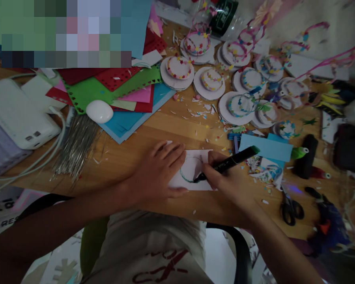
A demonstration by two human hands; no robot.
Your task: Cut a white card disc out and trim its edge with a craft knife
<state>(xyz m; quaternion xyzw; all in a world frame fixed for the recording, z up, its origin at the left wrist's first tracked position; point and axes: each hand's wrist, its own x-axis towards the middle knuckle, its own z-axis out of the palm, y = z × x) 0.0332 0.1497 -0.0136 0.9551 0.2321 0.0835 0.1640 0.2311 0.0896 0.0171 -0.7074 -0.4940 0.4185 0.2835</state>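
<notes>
A small white sheet of paper [174, 182] lies on the wooden table close to its front edge. My left hand [158, 169] rests flat on the sheet's left side, fingers stretched out. Gripped in my right hand [214, 173] is a black marker [235, 159] with a green end, tilted up to the right. Its tip touches the paper at the lower part of a drawn round outline. The left and bottom of that outline show a dark green line; the top is a thin faint line.
Decorated white paper discs [238, 109] fill the back right. Scissors [291, 207] and light blue paper [264, 146] lie at right. Coloured sheets [88, 92], a white egg-shaped object [99, 111], thin metal wires [77, 146] and a white power bank [20, 112] are at left. Paper scraps dot the table.
</notes>
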